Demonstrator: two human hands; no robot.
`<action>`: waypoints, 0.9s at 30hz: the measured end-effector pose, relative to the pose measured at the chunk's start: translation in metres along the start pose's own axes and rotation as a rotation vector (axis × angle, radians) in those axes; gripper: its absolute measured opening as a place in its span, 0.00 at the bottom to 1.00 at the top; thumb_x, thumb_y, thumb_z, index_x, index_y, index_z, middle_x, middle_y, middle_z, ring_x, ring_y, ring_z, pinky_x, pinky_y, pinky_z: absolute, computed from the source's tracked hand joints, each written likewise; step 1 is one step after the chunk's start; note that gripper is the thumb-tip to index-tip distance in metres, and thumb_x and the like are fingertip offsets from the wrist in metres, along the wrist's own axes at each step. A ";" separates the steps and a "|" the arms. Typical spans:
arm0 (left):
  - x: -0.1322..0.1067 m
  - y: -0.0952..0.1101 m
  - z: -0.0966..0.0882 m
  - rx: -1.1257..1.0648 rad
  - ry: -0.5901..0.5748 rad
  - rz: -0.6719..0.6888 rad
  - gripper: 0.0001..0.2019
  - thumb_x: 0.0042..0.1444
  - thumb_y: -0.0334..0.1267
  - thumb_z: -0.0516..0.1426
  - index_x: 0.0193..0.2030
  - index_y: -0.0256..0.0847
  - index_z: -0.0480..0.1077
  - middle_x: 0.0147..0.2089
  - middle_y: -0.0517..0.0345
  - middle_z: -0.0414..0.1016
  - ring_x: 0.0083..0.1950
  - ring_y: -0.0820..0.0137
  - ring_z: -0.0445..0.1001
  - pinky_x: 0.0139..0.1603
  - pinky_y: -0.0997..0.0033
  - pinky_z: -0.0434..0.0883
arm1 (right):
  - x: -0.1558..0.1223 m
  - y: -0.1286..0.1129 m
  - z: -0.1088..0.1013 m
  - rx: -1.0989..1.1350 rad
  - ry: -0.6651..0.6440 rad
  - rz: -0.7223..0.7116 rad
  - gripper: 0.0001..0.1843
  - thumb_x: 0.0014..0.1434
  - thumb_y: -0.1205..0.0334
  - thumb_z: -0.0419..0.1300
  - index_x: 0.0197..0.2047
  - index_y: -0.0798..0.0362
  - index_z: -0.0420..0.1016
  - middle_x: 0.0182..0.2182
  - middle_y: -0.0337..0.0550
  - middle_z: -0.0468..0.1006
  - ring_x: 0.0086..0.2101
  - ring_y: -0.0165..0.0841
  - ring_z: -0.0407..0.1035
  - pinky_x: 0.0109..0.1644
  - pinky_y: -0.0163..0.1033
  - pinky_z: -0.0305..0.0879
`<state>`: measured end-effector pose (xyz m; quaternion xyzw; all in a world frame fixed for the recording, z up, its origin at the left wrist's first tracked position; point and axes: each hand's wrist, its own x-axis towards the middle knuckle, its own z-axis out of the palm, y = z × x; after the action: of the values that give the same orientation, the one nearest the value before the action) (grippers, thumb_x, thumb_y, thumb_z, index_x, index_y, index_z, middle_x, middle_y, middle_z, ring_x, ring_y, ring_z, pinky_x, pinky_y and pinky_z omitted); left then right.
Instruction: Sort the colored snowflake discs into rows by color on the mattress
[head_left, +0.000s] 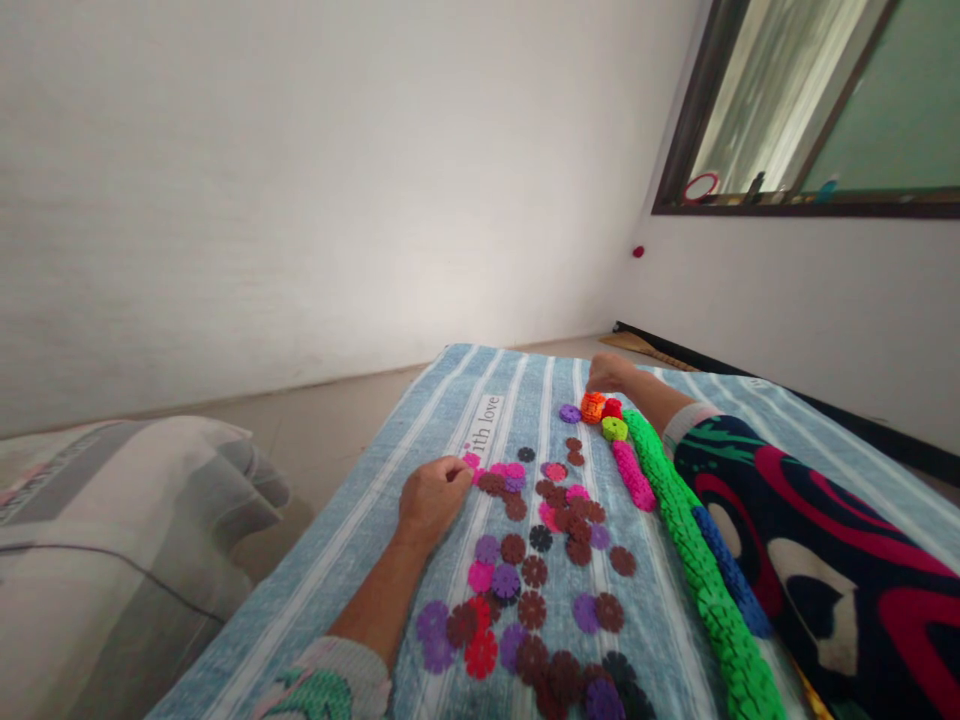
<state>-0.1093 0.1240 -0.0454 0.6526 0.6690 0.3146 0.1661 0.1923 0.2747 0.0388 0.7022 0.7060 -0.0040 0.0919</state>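
My left hand [431, 498] rests on a blue striped mat [450, 400], its fingers curled over a pink plastic disc [471, 461] at the edge of a scatter of several flat gear-like discs [536, 570] in brown, purple, pink and red. A long green rod of stacked discs [694, 560] lies along my patterned leg [810, 560], with a shorter pink rod [634, 475] and a blue rod [727, 570] beside it. Small orange, red and yellow-green stacks [604, 412] sit near my bare foot [611, 372]. My right hand is out of sight.
A grey and white pillow [127, 540] lies left of the mat on the floor. A white wall stands behind, and a dark-framed window [810, 110] is at the upper right. The mat's far half holds printed lettering [484, 422].
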 end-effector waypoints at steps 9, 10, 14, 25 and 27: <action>0.002 -0.002 0.002 0.026 -0.003 0.004 0.13 0.52 0.42 0.53 0.31 0.40 0.77 0.31 0.58 0.79 0.35 0.68 0.74 0.37 0.73 0.64 | -0.005 -0.002 -0.005 0.002 -0.001 -0.010 0.12 0.64 0.58 0.59 0.48 0.56 0.71 0.45 0.45 0.74 0.42 0.36 0.71 0.44 0.45 0.71; 0.002 -0.002 0.002 0.032 -0.004 0.005 0.13 0.52 0.42 0.52 0.31 0.40 0.77 0.31 0.58 0.79 0.35 0.68 0.74 0.37 0.73 0.64 | -0.005 -0.003 -0.005 0.003 0.000 -0.016 0.12 0.64 0.58 0.59 0.48 0.56 0.71 0.45 0.45 0.74 0.41 0.36 0.71 0.44 0.45 0.71; 0.001 -0.002 0.001 0.028 -0.008 0.007 0.13 0.52 0.42 0.52 0.31 0.41 0.77 0.31 0.58 0.79 0.35 0.68 0.74 0.37 0.73 0.64 | -0.005 -0.004 -0.005 0.005 0.022 -0.030 0.12 0.65 0.58 0.58 0.48 0.55 0.72 0.46 0.46 0.74 0.43 0.36 0.71 0.45 0.45 0.70; 0.001 -0.001 0.001 0.008 -0.011 0.002 0.12 0.53 0.42 0.52 0.32 0.41 0.77 0.31 0.59 0.79 0.36 0.68 0.75 0.37 0.73 0.64 | -0.008 -0.015 0.001 0.020 0.026 -0.160 0.15 0.65 0.58 0.58 0.52 0.54 0.70 0.49 0.46 0.72 0.45 0.38 0.70 0.47 0.48 0.70; 0.001 -0.002 0.002 0.007 -0.005 0.006 0.13 0.53 0.42 0.52 0.31 0.41 0.76 0.31 0.59 0.79 0.35 0.68 0.75 0.36 0.73 0.64 | -0.010 -0.019 0.003 0.012 0.019 -0.202 0.15 0.65 0.58 0.58 0.53 0.54 0.70 0.49 0.47 0.72 0.45 0.38 0.70 0.47 0.48 0.70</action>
<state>-0.1097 0.1254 -0.0477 0.6561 0.6676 0.3111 0.1646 0.1736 0.2636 0.0346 0.6279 0.7741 -0.0108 0.0801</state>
